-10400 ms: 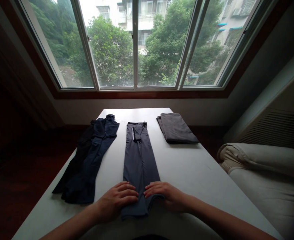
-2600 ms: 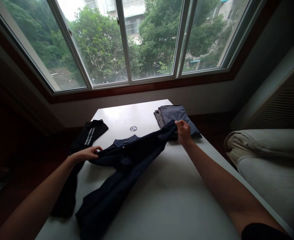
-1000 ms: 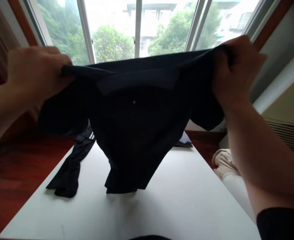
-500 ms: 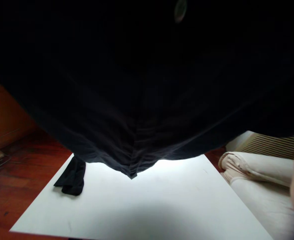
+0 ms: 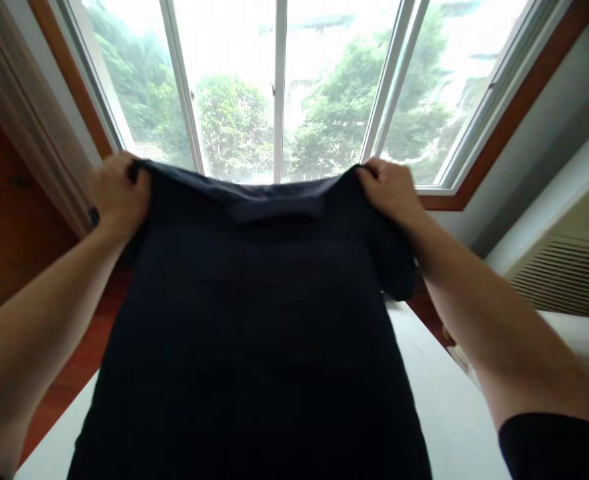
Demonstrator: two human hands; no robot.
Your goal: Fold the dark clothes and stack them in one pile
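Observation:
A dark short-sleeved shirt (image 5: 254,313) hangs stretched out in front of me, held up by its shoulders above a white table (image 5: 439,360). My left hand (image 5: 121,193) is closed around the left shoulder, with the thumb over the cloth. At the opposite shoulder, my right hand (image 5: 387,187) pinches the fabric. The neckline sags between both hands, and a short sleeve dangles below my right hand. The shirt's lower part runs out of the bottom of the view and hides most of the tabletop.
Beyond the shirt is a large window (image 5: 239,100) with trees outside. A curtain (image 5: 34,100) and a wooden cabinet (image 5: 14,207) stand left. On the right are a slatted beige unit (image 5: 569,267) and white bundled cloth (image 5: 579,340). The floor (image 5: 74,380) is reddish wood.
The dark cloth that filled the upper view has swung down and away from me, uncovering the window. Both arms now show, stretched forward. The small black cloth on the table is now hidden.

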